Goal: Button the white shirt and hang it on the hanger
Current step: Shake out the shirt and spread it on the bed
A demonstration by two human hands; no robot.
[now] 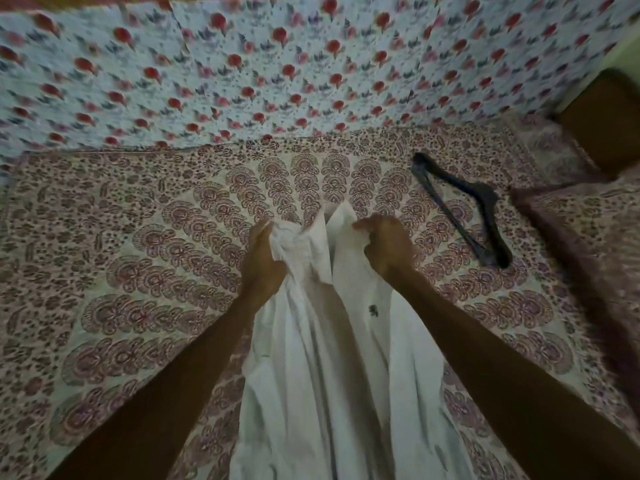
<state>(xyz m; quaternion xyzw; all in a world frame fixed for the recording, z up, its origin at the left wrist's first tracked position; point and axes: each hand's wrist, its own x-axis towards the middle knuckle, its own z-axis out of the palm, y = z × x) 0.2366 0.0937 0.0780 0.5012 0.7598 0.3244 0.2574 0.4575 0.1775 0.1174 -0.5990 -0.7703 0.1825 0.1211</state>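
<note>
The white shirt point(322, 358) hangs down between my forearms over the patterned bed, its front open with a dark gap down the middle and a small dark mark on the right panel. My left hand point(261, 261) grips a bunched fold at the top of the left panel. My right hand point(386, 245) grips the top edge of the right panel. The black hanger point(460, 209) lies flat on the bedspread to the right of my right hand, apart from the shirt.
The bed is covered by a paisley bedspread point(138, 271). A floral sheet point(242, 71) hangs behind it. A matching pillow point(588, 230) lies at the right, with a brown wooden piece point(602, 123) above it.
</note>
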